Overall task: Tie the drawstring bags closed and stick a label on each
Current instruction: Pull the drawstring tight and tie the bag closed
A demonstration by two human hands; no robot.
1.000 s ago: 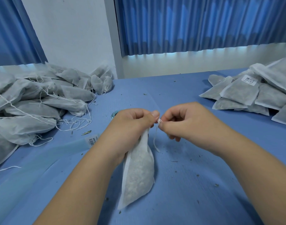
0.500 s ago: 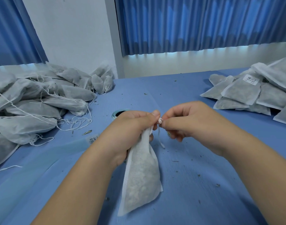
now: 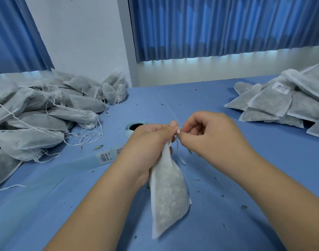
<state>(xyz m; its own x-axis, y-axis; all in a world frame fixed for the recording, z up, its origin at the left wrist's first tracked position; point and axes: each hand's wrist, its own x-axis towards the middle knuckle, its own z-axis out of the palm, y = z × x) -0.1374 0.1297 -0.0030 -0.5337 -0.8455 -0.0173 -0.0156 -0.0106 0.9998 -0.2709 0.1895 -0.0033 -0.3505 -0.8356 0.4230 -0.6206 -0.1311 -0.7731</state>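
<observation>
Left hand (image 3: 148,142) grips the neck of the drawstring bag (image 3: 167,192) above the bench's (image 3: 227,178) middle; right hand (image 3: 207,134) pinches its string (image 3: 178,132)

Blue curtains (image 3: 227,28) — white wall (image 3: 82,33) — blue table (image 3: 227,178)

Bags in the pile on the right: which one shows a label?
The flat grey fabric bag lying topmost in the middle: a white barcode label sits at its far end. No label shows on the other bags there.
</observation>
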